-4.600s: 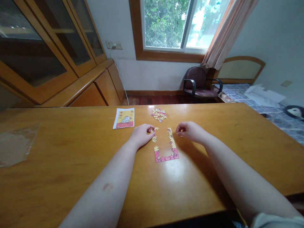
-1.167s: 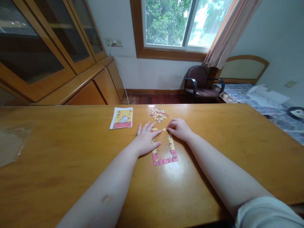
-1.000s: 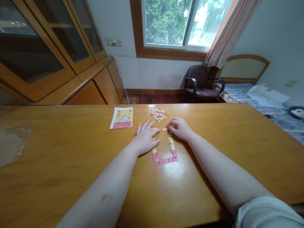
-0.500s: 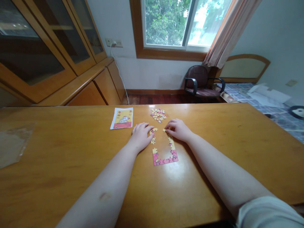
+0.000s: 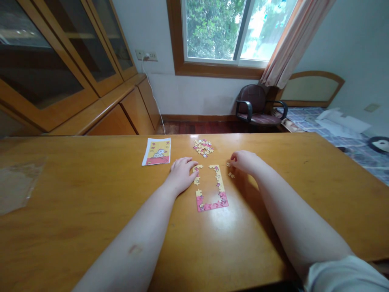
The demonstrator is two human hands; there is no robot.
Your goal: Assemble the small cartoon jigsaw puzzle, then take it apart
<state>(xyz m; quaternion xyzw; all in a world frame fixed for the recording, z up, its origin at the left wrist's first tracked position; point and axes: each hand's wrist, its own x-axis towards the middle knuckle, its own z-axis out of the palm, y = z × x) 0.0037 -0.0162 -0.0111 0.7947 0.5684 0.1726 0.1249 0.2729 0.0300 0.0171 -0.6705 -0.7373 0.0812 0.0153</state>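
Observation:
A jigsaw puzzle border (image 5: pixel 224 197) lies on the table, pink along the near side and yellow further up, with gaps at the top and on the left. My left hand (image 5: pixel 181 173) rests flat with fingers apart, its fingertips against the left-hand border pieces (image 5: pixel 197 180). To the right of the border, my right hand (image 5: pixel 246 161) has its fingers bent in a pinch at a small yellow puzzle piece (image 5: pixel 228 164). Close below those fingertips lie loose yellow pieces (image 5: pixel 231 175). Beyond the border is a heap of puzzle pieces (image 5: pixel 203 147).
A picture sheet (image 5: pixel 157 152) of a white animal on yellow and pink lies at the left of the heap. Clear plastic film (image 5: pixel 20 184) is on the left of the wooden table (image 5: pixel 100 174). Past the table stand an office chair (image 5: pixel 255 105) and a bed (image 5: pixel 316 117).
My right hand has moved right, from the border's top right corner to the loose pieces, leaving the corner pieces in place. My left hand has stayed put.

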